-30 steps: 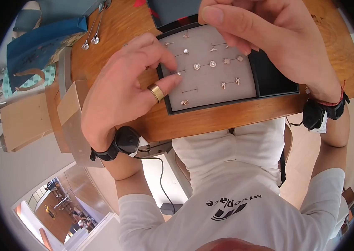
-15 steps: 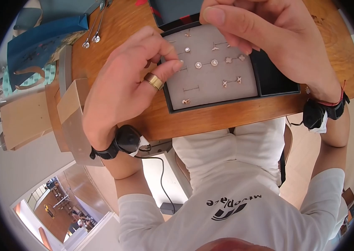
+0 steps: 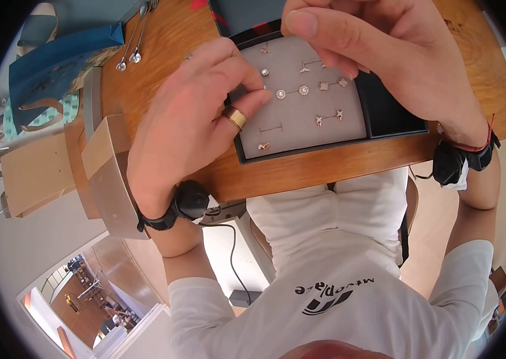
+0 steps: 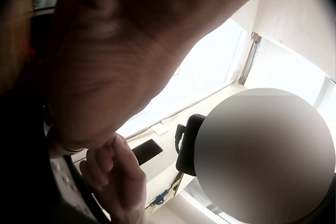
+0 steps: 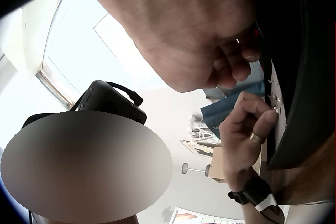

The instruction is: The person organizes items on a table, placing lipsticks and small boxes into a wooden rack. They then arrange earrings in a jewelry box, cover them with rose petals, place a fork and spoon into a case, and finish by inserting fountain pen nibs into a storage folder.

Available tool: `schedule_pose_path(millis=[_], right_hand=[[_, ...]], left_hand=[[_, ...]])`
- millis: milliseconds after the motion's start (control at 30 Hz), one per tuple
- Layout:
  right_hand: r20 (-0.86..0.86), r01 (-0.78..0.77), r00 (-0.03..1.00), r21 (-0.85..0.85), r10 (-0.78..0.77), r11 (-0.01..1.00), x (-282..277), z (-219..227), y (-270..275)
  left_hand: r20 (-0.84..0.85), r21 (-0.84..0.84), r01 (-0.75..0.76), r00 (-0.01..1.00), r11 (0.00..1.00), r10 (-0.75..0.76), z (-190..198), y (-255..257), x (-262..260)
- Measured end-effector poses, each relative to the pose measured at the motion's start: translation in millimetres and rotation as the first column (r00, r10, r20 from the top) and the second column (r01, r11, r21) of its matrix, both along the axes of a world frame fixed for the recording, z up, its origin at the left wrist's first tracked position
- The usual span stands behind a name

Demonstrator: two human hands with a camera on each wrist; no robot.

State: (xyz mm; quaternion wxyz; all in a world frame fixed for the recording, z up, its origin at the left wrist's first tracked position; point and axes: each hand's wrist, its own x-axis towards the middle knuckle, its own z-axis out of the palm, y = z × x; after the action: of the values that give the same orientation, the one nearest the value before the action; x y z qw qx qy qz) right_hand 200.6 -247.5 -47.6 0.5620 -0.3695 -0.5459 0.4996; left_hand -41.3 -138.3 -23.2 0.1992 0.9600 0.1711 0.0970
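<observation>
A shallow black jewelry box with a grey pad holds small stud earrings in slits. My left hand, wearing a wide gold ring, reaches over the pad's left edge. Its thumb and index finger pinch a tiny stud earring, mostly hidden behind the fingertips in the head view. Above the box's far right part hangs my right hand, its thumb near the bent index finger. I cannot tell whether anything lies between them. Round sparkling studs and star-shaped studs sit nearby.
A dark lid stands behind the box on the wooden table. Spoon-like utensils and a blue gift bag lie to the left, with an opened cardboard box beside the table edge.
My left hand first lifted slightly off the pad with the small stud, then moved right and lower over the pad's left side. The right hand has stayed nearly still.
</observation>
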Motion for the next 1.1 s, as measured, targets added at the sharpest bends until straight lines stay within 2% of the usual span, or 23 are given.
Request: schedule_pose_path(millis=[167,200,267,300,367,433,867,933,967,1033,1100], right_hand=[[0.019,-0.002,1.000,-0.015,0.002,1.000,1.1,3.7,-1.2],[0.031,0.001,1.000,-0.018,0.000,1.000,1.1,4.3,-1.5],[0.042,0.004,0.999,-0.021,-0.003,1.000,1.5,3.9,-1.3],[0.048,0.001,0.999,-0.005,0.000,1.000,1.9,2.6,-0.1],[0.053,-0.002,0.999,0.011,0.002,1.000,1.3,0.9,0.6],[-0.005,-0.013,1.000,0.003,0.013,1.000,0.3,-0.3,0.6],[0.041,-0.004,0.999,-0.002,0.004,1.000,-0.2,5.4,-1.3],[0.164,0.052,0.985,-0.020,-0.048,0.998,-1.7,13.8,-5.3],[0.164,0.052,0.985,-0.021,-0.048,0.998,-0.9,11.7,-4.2],[0.041,-0.003,0.999,-0.021,0.004,1.000,1.3,5.2,-0.9],[0.037,-0.001,0.999,-0.018,0.001,1.000,0.8,4.0,-1.0]], left_hand=[[-0.001,-0.078,0.110,0.994,0.991,-0.111,4.6,3.2,-4.9],[-0.001,-0.078,0.110,0.994,0.991,-0.110,6.3,2.4,-4.4],[-0.027,-0.175,0.012,0.999,0.985,-0.017,9.7,0.1,-3.2],[-0.027,-0.174,0.012,0.999,0.985,-0.017,8.5,1.3,-3.7],[0.010,-0.107,0.111,0.994,0.988,-0.111,4.6,4.9,-4.3],[-0.018,-0.076,0.115,0.993,0.990,-0.116,4.1,5.2,-3.9],[-0.032,0.040,0.079,0.996,0.996,-0.078,2.0,4.3,-0.5],[-0.041,0.041,0.080,0.996,0.996,-0.079,4.4,2.7,-0.3],[-0.049,0.044,0.081,0.996,0.996,-0.079,5.1,2.0,-0.2],[-0.033,0.020,0.095,0.995,0.995,-0.094,4.5,2.8,-1.8],[-0.016,-0.003,0.108,0.994,0.994,-0.108,4.8,3.4,-3.6]])
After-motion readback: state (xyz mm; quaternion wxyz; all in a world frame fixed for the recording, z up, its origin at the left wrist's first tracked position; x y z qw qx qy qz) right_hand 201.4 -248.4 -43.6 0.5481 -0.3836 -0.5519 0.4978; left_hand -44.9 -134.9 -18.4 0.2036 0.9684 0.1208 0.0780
